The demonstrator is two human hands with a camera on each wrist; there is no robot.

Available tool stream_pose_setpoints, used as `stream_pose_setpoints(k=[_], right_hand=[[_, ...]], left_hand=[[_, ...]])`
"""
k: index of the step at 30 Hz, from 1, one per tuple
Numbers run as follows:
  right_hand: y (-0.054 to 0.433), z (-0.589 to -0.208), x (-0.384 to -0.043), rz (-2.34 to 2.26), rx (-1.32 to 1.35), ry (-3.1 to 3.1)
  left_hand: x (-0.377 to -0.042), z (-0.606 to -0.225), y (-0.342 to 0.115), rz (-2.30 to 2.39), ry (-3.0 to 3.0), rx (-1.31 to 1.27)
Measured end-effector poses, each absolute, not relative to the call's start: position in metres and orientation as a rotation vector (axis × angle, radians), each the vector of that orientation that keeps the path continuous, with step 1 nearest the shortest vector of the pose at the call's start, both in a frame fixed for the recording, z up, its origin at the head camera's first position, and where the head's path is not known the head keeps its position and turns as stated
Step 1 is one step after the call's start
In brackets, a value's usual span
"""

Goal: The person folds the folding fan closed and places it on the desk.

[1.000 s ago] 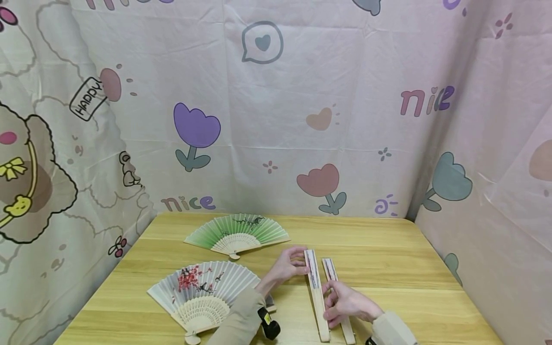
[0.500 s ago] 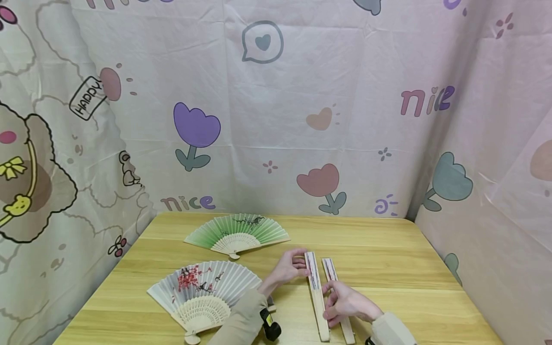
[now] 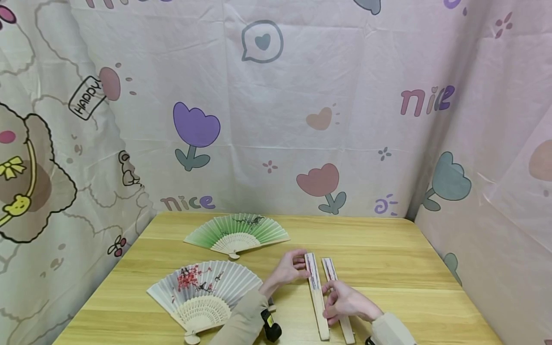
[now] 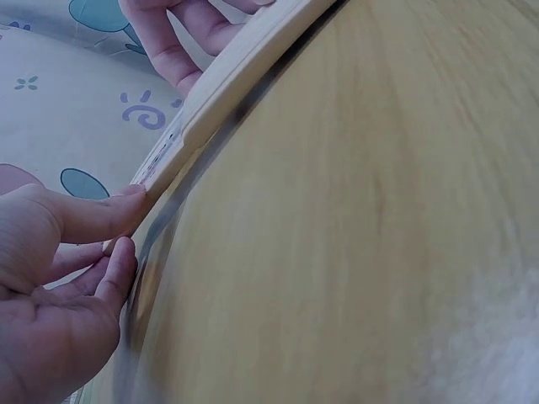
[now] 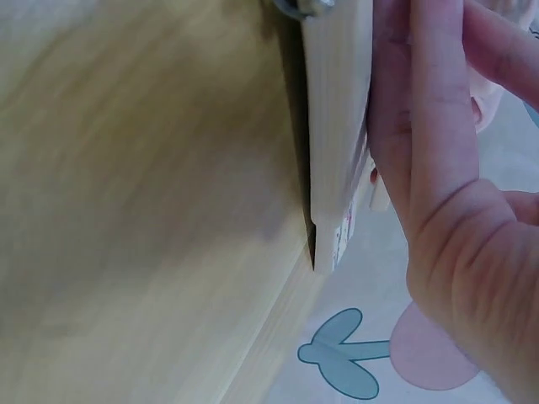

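A folded fan (image 3: 317,297) with pale wooden ribs and a printed edge is held by both hands. My left hand (image 3: 290,268) pinches its far end between thumb and fingers, as the left wrist view shows. Nearer the ribbed end, the curled fingers of my right hand (image 3: 347,302) grip its right side. A second folded fan (image 3: 347,329) lies on the table just to the right, its middle hidden under the right hand. In the right wrist view this second fan (image 5: 339,109) runs close beside the palm, a metal rivet at its end.
An open green fan (image 3: 254,230) lies at the back left of the wooden table (image 3: 371,249). In front of it is an open grey-white fan (image 3: 207,282) with red blossoms, partly covered by the left sleeve (image 3: 243,316). Printed cloth (image 3: 267,120) hangs behind the table.
The held fan's far end has come slightly lower and nearer, and the left hand has moved a little with it. My right hand stays almost still.
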State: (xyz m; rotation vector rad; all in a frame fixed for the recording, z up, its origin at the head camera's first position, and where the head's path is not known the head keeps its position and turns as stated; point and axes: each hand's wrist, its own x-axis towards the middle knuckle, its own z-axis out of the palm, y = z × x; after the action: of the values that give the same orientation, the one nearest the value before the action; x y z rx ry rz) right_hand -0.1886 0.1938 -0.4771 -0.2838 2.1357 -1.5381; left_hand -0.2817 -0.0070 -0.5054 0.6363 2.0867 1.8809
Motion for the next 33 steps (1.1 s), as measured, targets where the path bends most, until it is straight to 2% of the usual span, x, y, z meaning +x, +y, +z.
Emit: stream_pose_setpoints(k=[33], right_hand=[[0.1944, -0.4703, -0.1881, -1.438, -0.237, 2.236]], left_hand=[[-0.2753, -0.5063, -0.0022, 1.837, 2.189, 0.559]])
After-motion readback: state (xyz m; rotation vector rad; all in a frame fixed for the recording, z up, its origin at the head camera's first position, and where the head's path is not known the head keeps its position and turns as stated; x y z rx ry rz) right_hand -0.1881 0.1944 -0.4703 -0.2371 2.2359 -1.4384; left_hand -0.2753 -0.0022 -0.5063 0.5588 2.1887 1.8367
